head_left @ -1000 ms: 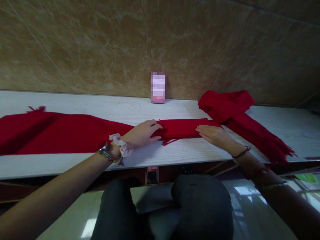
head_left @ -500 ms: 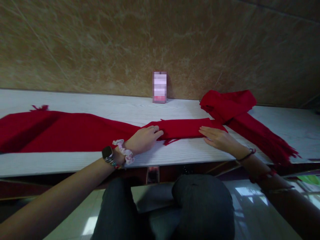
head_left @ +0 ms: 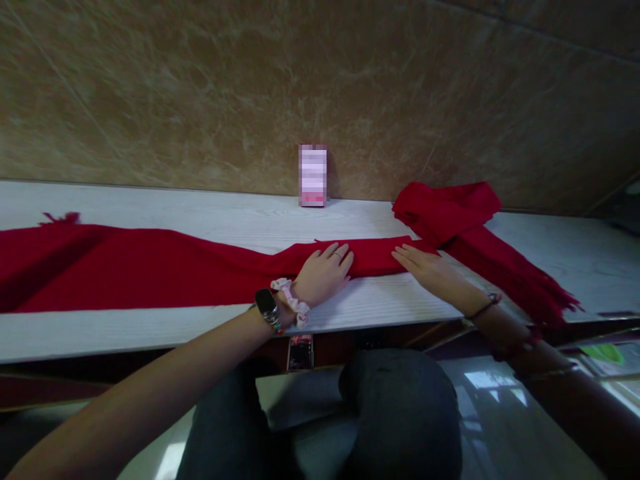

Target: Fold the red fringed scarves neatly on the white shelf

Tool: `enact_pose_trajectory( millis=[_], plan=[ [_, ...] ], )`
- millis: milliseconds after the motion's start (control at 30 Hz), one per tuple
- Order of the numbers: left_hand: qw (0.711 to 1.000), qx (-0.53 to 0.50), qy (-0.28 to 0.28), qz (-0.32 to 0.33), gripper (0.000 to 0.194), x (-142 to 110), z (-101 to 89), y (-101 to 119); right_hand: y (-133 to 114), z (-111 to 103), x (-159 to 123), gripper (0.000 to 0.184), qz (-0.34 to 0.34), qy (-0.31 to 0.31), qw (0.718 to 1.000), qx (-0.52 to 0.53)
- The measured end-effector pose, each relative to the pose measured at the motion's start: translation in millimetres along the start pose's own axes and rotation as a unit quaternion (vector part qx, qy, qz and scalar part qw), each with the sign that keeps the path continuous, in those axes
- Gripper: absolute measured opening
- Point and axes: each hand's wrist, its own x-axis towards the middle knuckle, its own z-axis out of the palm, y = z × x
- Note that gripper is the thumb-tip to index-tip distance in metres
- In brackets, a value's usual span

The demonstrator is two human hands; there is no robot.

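Observation:
A long red scarf (head_left: 145, 270) stretches along the white table, wide at the left and folded into a narrow strip in the middle. My left hand (head_left: 325, 270) lies flat on the folded strip, fingers spread, with a watch and a pale scrunchie on its wrist. On the strip's right end rests my right hand (head_left: 425, 267), its fingers stretched out and pointing left. Just beyond it, a second red scarf (head_left: 450, 213) lies loosely looped, its fringe hanging toward the front edge. The strip's layers under my left palm are hidden.
A phone with a blurred screen (head_left: 313, 177) leans against the brown marbled wall (head_left: 225, 87) behind the white table (head_left: 225, 213). Another phone (head_left: 301, 352) lies below the table's front edge, above my knees. A green object (head_left: 603, 353) shows at the far right.
My left hand has slid right along the folded strip, and its fingers have gone from bent to spread flat. The right hand stays on the strip's right end. The view has shifted slightly.

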Motion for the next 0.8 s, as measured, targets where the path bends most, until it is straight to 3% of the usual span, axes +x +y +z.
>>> enact_pose_trajectory(
  millis=[233,367,467,600,700,800],
  plan=[
    [0.999,0.016,0.014,-0.048,0.043,6.9,-4.6,4.2,25.9,-36.3,26.5,0.035,0.001,0.098,0.995,-0.011],
    [0.999,0.013,0.022,-0.034,0.047,11.8,-6.9,5.5,38.0,-52.6,30.1,0.036,0.003,0.118,0.993,-0.024],
    [0.999,-0.009,0.013,-0.035,0.051,14.4,-6.3,7.5,44.1,-45.8,16.9,0.038,0.014,0.115,0.993,-0.032],
    [0.995,-0.051,-0.020,-0.078,0.050,16.5,-4.7,11.8,49.7,-20.5,-7.5,0.038,0.031,0.102,0.993,-0.056],
    [0.995,-0.054,0.004,-0.089,0.048,19.2,-5.5,15.0,51.5,-8.7,-16.5,0.037,0.038,0.094,0.993,-0.064],
    [0.995,-0.034,0.013,-0.095,0.045,23.7,-7.8,16.9,54.2,-11.9,-13.5,0.037,0.038,0.114,0.991,-0.061]
  ],
)
